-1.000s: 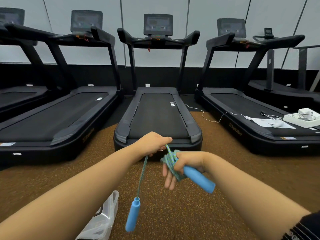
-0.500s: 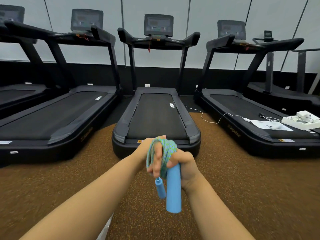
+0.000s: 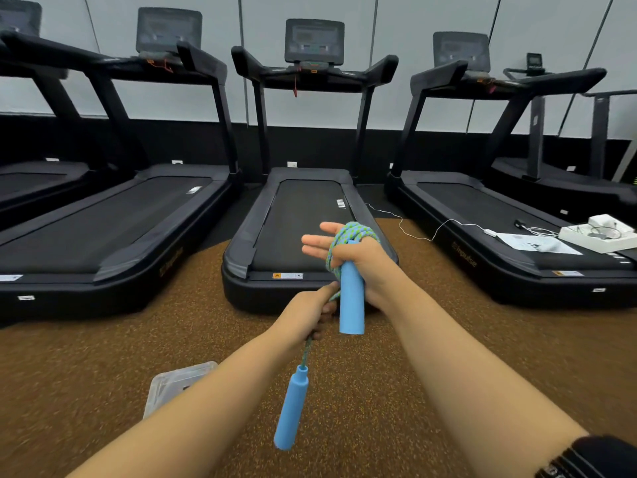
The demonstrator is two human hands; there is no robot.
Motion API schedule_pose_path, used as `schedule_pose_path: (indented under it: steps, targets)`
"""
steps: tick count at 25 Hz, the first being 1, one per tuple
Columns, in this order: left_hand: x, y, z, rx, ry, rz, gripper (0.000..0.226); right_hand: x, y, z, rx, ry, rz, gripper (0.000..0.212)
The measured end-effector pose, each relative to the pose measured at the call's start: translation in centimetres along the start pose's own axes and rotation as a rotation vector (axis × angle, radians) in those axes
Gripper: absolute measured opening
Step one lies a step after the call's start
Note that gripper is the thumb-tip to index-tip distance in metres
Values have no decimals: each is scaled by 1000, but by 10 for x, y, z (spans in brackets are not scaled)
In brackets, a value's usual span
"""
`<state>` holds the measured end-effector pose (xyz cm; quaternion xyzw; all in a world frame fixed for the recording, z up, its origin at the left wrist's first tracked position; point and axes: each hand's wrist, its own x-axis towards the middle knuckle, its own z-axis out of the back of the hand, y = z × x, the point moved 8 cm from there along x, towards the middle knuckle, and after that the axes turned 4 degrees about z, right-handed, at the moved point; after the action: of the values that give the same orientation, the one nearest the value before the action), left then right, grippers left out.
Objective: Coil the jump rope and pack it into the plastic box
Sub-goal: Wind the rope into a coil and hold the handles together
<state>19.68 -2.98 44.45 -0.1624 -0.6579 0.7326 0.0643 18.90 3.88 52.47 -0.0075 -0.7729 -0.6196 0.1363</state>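
The jump rope (image 3: 351,236) is a green-and-blue braided cord with two light blue handles. Several turns of it are wound around my right hand (image 3: 358,257), which is raised with fingers stretched left and holds one blue handle (image 3: 351,298) pointing down against the palm. My left hand (image 3: 306,312) sits just below, shut on the cord's loose end. The second blue handle (image 3: 293,407) dangles from that end below my left hand. The clear plastic box (image 3: 172,384) lies on the floor at lower left, partly hidden behind my left forearm.
Brown speckled floor spreads beneath my arms. Black treadmills stand side by side ahead; the middle treadmill (image 3: 303,215) is directly in front. On the right treadmill's deck lie a white open carton (image 3: 599,236), a paper sheet and a white cable.
My hands have come apart: the left one pulled down with the cord end, letting the second handle hang lower. My right hand rose and spread its fingers. The box came back into view.
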Motion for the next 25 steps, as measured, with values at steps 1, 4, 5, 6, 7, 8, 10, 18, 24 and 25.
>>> schedule_pose_path:
  steps: [1, 4, 5, 6, 7, 8, 10, 18, 24, 25]
  targets:
    - [-1, 0, 1, 56, -4, 20, 52, 1, -5, 3, -65, 11, -46, 62]
    - [-2, -7, 7, 242, -1, 10, 48, -1, -18, 0, -221, 88, -189, 57]
    - [-4, -11, 8, 278, -2, -7, 43, 1, -21, -2, -291, 118, -219, 56]
    - [-4, -15, 8, 299, 3, -24, 37, 2, -22, -3, -398, 142, -238, 58]
    - [-3, -18, 9, 310, 2, -31, 35, 6, -22, -2, -521, 158, -248, 64]
    - [-2, -21, 12, 329, -7, -17, 35, 8, -20, -2, -641, 176, -254, 71]
    - [1, -29, 20, 363, -22, 8, 38, 10, -16, -3, -827, 222, -277, 85]
    - [2, -35, 24, 452, 174, 68, 24, 6, -24, 3, -1115, 430, -496, 13]
    - [-2, -50, 16, 858, 281, -143, 25, -28, -60, 2, -961, 662, -668, 5]
    - [-3, -50, 18, 875, 319, -150, 29, -35, -63, 2, -909, 681, -679, 3]
